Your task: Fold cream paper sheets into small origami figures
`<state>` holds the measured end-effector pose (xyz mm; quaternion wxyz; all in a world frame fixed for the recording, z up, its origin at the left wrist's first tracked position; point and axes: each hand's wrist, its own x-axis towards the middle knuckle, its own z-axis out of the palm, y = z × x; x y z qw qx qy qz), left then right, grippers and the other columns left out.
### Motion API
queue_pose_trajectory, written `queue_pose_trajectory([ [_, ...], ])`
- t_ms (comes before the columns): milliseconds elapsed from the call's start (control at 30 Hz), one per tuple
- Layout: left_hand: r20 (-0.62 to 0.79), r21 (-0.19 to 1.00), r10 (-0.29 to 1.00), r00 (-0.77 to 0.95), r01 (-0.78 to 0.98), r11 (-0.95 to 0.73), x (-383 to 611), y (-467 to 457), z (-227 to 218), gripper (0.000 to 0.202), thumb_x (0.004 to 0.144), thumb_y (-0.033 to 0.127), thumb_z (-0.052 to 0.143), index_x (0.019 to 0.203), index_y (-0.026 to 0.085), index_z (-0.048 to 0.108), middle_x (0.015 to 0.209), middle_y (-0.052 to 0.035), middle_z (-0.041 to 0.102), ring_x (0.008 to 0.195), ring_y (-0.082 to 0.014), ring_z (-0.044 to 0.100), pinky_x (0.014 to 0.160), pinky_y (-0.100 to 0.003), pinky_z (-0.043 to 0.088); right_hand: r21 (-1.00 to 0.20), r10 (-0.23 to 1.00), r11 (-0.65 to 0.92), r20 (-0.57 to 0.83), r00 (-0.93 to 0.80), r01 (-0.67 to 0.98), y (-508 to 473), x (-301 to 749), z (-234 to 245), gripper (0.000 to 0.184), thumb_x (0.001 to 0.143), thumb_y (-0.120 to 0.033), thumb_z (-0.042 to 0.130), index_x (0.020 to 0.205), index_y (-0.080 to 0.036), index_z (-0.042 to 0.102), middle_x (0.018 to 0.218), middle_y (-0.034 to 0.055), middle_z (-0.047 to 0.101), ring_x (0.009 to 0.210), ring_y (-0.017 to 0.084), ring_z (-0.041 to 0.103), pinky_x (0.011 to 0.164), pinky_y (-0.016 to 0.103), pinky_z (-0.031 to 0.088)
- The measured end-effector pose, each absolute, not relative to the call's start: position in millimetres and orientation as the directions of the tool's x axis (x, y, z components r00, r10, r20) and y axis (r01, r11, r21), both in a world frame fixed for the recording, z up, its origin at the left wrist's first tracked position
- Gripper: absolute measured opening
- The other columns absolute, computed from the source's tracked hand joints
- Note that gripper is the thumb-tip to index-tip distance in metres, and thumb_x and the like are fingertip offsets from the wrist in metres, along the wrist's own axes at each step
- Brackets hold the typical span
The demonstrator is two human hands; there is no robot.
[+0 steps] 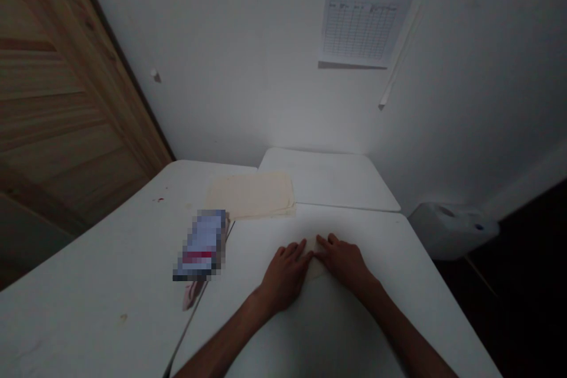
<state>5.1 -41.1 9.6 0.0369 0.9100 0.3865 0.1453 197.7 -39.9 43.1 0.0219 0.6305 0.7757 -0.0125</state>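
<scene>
Okay, our left hand [287,274] and right hand [344,261] touch a small pale sheet [315,271] on the white worktop [250,257]; we can't tell whether either grip pinches. Gridded paper [364,28] on wall [248,59], wood panelling [57,88] left.

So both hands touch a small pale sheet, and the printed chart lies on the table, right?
Not quite: the head view shows the printed chart on the wall, not the table. The left hand and right hand do touch the sheet.
</scene>
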Motion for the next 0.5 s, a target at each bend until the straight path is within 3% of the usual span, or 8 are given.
queue_pose_trajectory([
  [233,0.272,0.195,0.777,0.568,0.758,-0.623,8,-45,2,0.039,0.091,0.031,0.047,0.125,0.014,0.051,0.138,-0.0143,0.049,0.124,-0.0296,0.046,0.099,-0.046,0.041,-0.019,0.979,0.202,-0.032,-0.202,0.979,-41,202,39,0.040,0.097,-0.046,0.038,0.134,-0.032,0.043,0.112,0.0060,0.060,0.082,0.020,0.066,0.063,0.028,0.045],
  [500,0.303,0.159,0.813,0.497,0.815,-0.557,3,-57,7,0.037,0.090,0.037,0.046,0.120,0.017,0.056,0.132,-0.0131,0.054,0.112,-0.0309,0.051,0.092,-0.048,0.043,-0.030,0.984,0.160,-0.069,-0.161,0.987,-43,199,43,0.044,0.096,-0.048,0.037,0.136,-0.033,0.042,0.113,0.0086,0.060,0.082,0.020,0.066,0.066,0.029,0.045],
])
